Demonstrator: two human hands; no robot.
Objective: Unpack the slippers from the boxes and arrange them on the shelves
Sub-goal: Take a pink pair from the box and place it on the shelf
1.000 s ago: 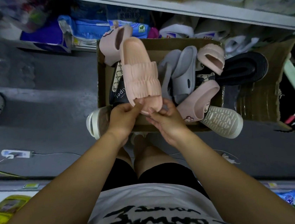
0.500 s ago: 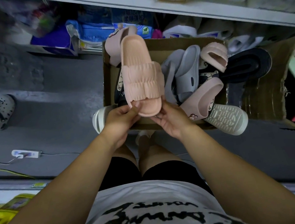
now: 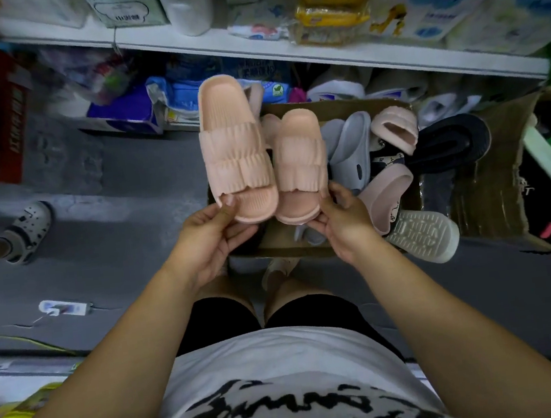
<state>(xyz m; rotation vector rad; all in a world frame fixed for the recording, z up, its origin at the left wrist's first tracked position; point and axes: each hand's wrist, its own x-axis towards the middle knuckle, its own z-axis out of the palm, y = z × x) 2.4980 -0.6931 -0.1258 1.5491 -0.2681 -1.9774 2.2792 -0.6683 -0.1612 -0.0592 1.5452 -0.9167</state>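
Matt, ribbed foam-like pink slippers (image 3: 236, 151); rough brown cardboard box (image 3: 491, 184).

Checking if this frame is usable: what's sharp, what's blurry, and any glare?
Head view: pink slippers, left hand and right hand look sharp; packages on the top shelf and the frame's edges are smeared; light is dim, no glare visible.

The person wears a white short-sleeved T-shirt (image 3: 284, 359) with large black brush-stroke lettering (image 3: 279, 404) running across its front in 2 rough lines. Below it are plain black shorts (image 3: 218, 322) that end above the knees. Both forearms are bare to the wrist, and the left hand (image 3: 209, 240) and right hand (image 3: 344, 225) are bare too. 1 pale shoe (image 3: 279, 270) shows below the knees.
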